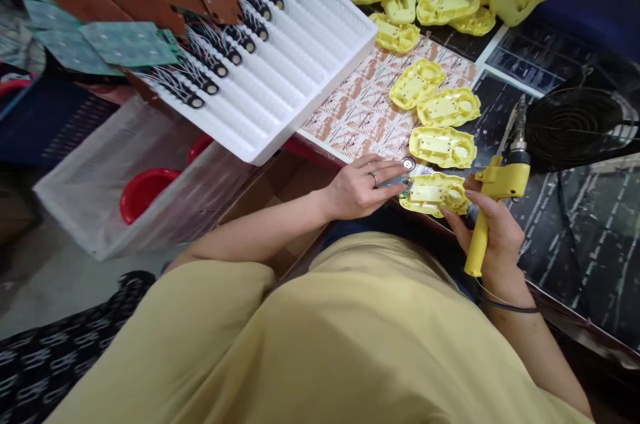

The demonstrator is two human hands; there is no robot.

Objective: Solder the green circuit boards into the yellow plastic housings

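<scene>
Red bowl (145, 196) set in translucent bin (83, 207) near blue basket (55, 123); black patterned cloth (60, 347), lower left; black round grille (575, 121), right.

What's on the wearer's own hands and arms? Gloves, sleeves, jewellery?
No gloves. Left hand: silver-coloured ring on one finger. Right hand: thin dark band at the wrist. Forearms bare below dull-yellow sleeves.

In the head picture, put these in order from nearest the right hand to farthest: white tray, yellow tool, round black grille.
1. Yellow tool: in the right hand.
2. Round black grille: up and right.
3. White tray: farthest, upper left.
</scene>
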